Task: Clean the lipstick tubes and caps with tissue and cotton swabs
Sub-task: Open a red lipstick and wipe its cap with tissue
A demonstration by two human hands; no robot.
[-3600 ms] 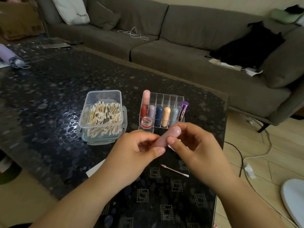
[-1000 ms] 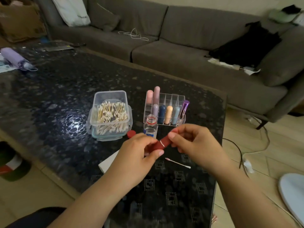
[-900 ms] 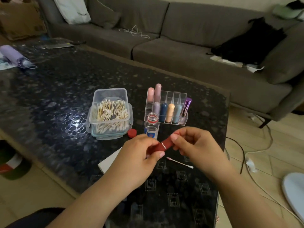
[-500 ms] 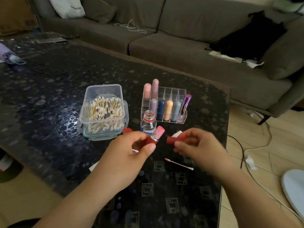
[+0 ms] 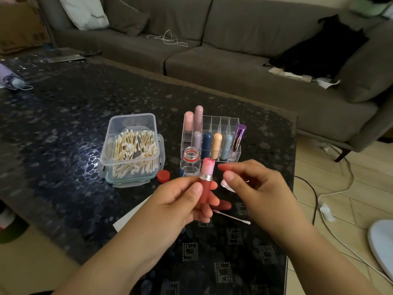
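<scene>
Left hand [image 5: 180, 201] grips the uncapped lipstick [image 5: 205, 179] upright; right hand [image 5: 253, 186] hovers beside, fingers loose, grip empty.

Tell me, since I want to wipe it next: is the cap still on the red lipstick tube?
No, the red lipstick tube gripped by the left hand shows its bare pink stick.
</scene>
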